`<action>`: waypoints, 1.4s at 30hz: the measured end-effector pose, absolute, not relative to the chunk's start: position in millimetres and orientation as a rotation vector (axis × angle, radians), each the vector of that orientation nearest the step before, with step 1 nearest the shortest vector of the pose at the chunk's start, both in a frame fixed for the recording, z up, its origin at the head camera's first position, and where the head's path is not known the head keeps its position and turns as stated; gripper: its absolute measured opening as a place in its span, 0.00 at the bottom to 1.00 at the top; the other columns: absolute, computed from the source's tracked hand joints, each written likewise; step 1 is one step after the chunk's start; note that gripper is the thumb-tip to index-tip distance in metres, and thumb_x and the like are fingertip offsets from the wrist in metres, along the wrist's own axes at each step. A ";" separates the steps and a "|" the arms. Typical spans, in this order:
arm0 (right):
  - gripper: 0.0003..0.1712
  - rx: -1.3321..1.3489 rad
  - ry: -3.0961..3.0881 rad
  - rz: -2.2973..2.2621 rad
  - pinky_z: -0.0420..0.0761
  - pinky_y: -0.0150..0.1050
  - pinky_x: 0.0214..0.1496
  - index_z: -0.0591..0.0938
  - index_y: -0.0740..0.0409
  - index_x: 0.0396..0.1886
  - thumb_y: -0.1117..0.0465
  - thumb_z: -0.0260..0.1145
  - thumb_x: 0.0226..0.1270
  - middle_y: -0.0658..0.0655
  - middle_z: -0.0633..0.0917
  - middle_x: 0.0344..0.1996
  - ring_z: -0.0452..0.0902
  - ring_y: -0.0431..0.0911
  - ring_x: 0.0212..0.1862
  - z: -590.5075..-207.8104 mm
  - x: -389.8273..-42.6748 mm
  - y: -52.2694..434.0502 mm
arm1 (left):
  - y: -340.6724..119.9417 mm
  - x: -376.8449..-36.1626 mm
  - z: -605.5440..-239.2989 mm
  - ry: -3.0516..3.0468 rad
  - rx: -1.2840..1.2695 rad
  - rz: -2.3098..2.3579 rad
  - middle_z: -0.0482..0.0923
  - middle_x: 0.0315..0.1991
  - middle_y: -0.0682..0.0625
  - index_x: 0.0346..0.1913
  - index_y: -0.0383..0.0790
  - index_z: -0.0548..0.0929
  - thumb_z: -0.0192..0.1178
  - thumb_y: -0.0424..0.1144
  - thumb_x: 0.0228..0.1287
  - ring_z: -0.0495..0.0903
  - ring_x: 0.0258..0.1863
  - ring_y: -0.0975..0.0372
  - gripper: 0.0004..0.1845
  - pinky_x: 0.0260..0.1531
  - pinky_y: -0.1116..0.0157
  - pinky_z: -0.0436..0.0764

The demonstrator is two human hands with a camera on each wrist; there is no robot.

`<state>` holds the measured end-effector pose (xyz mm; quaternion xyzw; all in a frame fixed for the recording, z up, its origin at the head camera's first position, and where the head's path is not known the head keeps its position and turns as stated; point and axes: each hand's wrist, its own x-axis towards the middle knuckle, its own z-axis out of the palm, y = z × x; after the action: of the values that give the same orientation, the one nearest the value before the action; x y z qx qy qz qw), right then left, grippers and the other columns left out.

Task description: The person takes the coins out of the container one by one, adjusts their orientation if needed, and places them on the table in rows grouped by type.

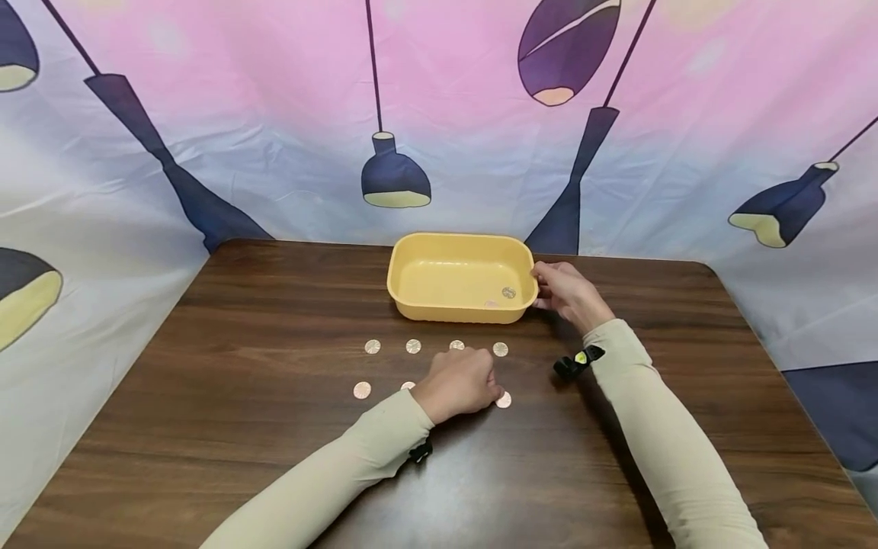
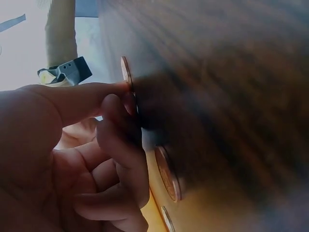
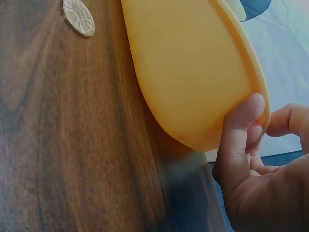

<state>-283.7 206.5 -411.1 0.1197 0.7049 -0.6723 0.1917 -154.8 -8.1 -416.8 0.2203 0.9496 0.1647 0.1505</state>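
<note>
A yellow plastic tub (image 1: 411,263) stands at the table's far middle with one coin (image 1: 508,292) inside. My right hand (image 1: 542,288) grips its right rim; in the right wrist view the thumb (image 3: 239,130) presses the outer wall of the tub (image 3: 188,72) while the fingers curl over the edge. Several copper coins lie in two rows in front of the tub. My left hand (image 1: 495,393) rests curled on the near row. Its thumb and a fingertip (image 2: 113,104) pinch the edge of the rightmost coin (image 1: 504,400), which lies flat on the wood (image 2: 126,72).
Loose coins (image 1: 373,347) (image 1: 413,346) (image 1: 361,390) lie left of my left hand, and one more (image 1: 500,349) ahead of it. The brown wooden table (image 1: 240,427) is walled by a patterned cloth backdrop (image 1: 274,137). A black wrist strap (image 1: 578,360) sits on my right sleeve.
</note>
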 end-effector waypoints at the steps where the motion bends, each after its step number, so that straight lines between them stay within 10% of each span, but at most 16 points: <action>1: 0.11 0.342 1.984 -1.886 0.84 0.29 0.31 0.72 0.66 0.51 0.62 0.51 0.79 0.49 0.77 0.29 0.79 0.37 0.28 -409.9 -283.8 207.4 | -7.2 -155.5 -416.1 2.726 0.631 0.470 0.65 0.12 0.60 0.10 0.52 0.71 0.70 0.45 0.65 0.72 0.21 0.65 0.26 0.25 0.58 0.73; 25: 0.09 0.322 1.989 -1.878 0.85 0.30 0.32 0.73 0.64 0.47 0.63 0.51 0.78 0.50 0.78 0.32 0.80 0.37 0.30 -410.4 -284.7 209.3 | -7.2 -159.8 -407.8 2.744 0.597 0.451 0.73 0.16 0.60 0.11 0.54 0.76 0.69 0.52 0.69 0.77 0.24 0.63 0.27 0.25 0.56 0.76; 42: 0.09 0.309 1.977 -1.887 0.85 0.30 0.31 0.72 0.65 0.49 0.63 0.51 0.77 0.51 0.78 0.32 0.81 0.38 0.31 -409.9 -285.8 208.7 | -75.2 -206.6 -351.4 2.888 0.491 0.898 0.80 0.27 0.58 0.35 0.50 0.89 0.65 0.50 0.74 0.78 0.29 0.61 0.11 0.31 0.60 0.75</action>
<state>-285.8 208.7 -409.9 0.1101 0.7052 -0.6730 0.1941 -206.6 -75.2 -351.4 0.1601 0.9418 0.2929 0.0389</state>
